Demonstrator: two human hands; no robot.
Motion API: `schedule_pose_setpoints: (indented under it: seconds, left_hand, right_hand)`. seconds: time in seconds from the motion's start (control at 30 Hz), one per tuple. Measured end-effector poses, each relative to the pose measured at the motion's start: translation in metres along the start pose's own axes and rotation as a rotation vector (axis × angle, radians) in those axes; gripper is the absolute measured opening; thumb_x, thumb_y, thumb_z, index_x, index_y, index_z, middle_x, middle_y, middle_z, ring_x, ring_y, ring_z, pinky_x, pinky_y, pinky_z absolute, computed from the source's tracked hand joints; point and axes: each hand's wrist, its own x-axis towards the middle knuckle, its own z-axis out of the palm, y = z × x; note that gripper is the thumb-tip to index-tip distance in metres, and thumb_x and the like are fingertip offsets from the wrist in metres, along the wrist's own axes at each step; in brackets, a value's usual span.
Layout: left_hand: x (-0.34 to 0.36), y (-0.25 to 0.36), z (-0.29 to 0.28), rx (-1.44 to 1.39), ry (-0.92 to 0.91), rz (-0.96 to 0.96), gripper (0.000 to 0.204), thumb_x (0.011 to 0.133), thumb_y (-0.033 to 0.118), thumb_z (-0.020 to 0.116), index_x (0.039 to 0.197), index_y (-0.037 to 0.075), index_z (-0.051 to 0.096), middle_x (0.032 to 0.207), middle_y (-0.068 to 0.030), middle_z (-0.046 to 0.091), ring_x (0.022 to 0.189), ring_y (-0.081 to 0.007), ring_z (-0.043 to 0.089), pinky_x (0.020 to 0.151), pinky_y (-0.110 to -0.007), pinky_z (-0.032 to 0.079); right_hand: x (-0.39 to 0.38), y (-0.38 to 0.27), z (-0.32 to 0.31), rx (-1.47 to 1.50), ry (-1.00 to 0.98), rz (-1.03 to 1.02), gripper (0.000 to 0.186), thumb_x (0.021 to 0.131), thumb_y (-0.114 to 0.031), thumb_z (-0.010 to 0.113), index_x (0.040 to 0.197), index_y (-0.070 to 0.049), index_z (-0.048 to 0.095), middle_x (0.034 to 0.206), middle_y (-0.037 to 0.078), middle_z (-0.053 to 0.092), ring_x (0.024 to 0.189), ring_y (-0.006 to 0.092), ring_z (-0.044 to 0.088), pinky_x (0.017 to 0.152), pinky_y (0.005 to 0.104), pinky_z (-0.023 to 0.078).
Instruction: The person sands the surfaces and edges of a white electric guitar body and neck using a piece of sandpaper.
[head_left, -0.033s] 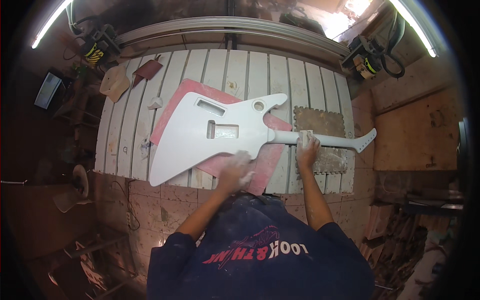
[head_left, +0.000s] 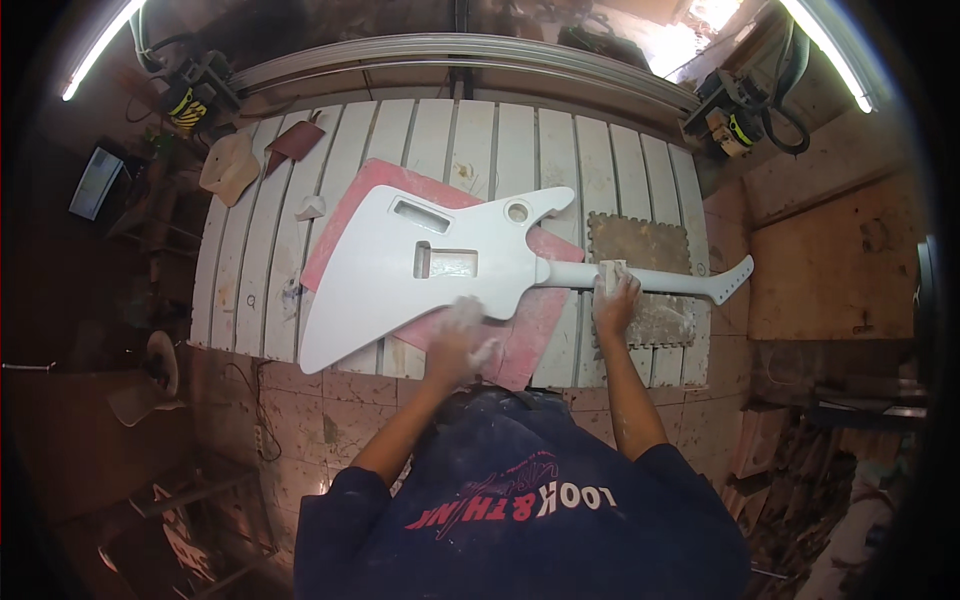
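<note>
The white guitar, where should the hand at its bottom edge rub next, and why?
Probably a short stroke leftward along the lower edge of the white guitar body. The left hand rests on that edge near the neck joint, looks dusty white, and the long edge toward the pointed tip lies to its left. The right hand grips the neck, steadying it on the pink mat.

A big white table (head_left: 640, 165) made of long slats fills the middle of the picture. A pink mat (head_left: 545, 330) lies flat on it, and a white guitar (head_left: 380, 270) rests on top of the mat. To the right lies a brown mat with bumpy edges (head_left: 640, 240). At the upper left sit a small white scrap (head_left: 311, 207) and a dark red piece (head_left: 296, 141).
</note>
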Motion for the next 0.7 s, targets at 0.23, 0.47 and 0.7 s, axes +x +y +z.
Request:
schedule_pose_setpoints:
  seconds: [0.23,0.47,0.7]
  left_hand:
    - [0.018,0.018,-0.009,0.295,-0.060,-0.200,0.092,0.085,0.067,0.070,0.158,0.016,0.046,0.165,-0.0273,0.031,0.155,-0.0477,0.021,0.122,-0.065,0.018]
    - [0.013,0.013,-0.001,0.248,-0.003,-0.143,0.092,0.080,0.067,0.074,0.155,0.019,0.051,0.164,-0.0281,0.031,0.154,-0.0499,0.022,0.120,-0.068,0.020]
    - [0.032,0.022,-0.001,0.259,0.044,-0.163,0.091,0.080,0.067,0.075,0.152,0.016,0.054,0.165,-0.0229,0.034,0.154,-0.0481,0.024,0.120,-0.070,0.021]
  right_hand:
    - [-0.001,-0.007,-0.005,0.023,0.031,-0.042,0.051,0.091,-0.037,0.074,0.127,-0.003,0.061,0.129,0.021,0.058,0.121,0.0444,0.054,0.105,0.0548,0.043]
    - [-0.001,-0.006,-0.001,0.046,0.031,-0.006,0.049,0.092,-0.038,0.074,0.129,-0.008,0.063,0.130,0.020,0.058,0.122,0.0436,0.054,0.105,0.0552,0.043]
    - [-0.001,-0.005,0.001,0.009,0.024,-0.002,0.051,0.091,-0.038,0.074,0.132,-0.009,0.063,0.130,0.019,0.059,0.123,0.0423,0.055,0.105,0.0543,0.044]
